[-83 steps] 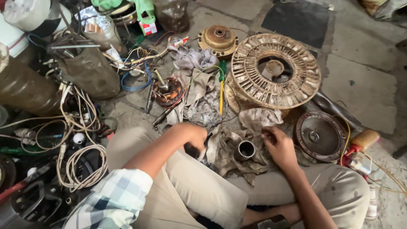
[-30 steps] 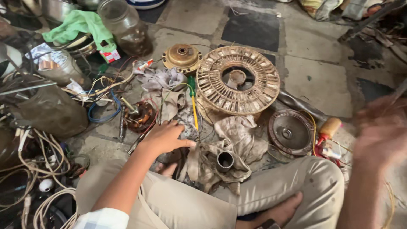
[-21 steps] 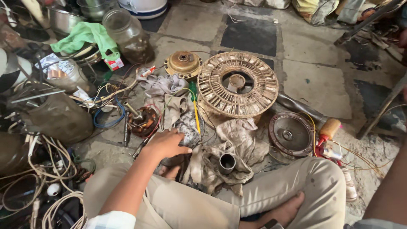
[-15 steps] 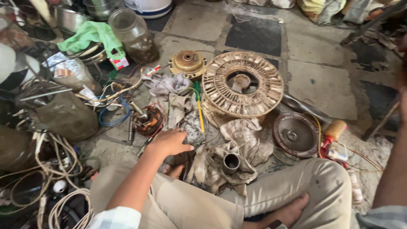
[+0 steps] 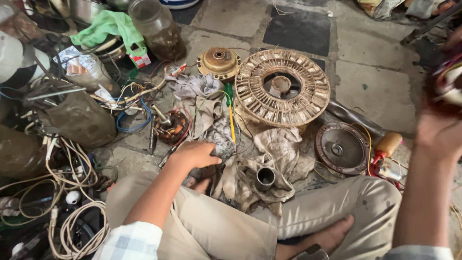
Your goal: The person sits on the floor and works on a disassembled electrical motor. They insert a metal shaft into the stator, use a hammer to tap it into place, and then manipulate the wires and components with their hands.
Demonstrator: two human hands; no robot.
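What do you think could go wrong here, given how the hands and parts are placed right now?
The left hand rests on a dirty rag that carries a loose metal sleeve; tugging the rag could roll it away. The right hand is raised and blurred at the frame's edge, above the round cover and its wires, which it might snag.

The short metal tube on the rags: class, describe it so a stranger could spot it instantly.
Find the large round slotted stator ring on the floor. Below it, dirty rags lie before the person's legs; the short metal tube stands there, alone showing a dark open mouth.
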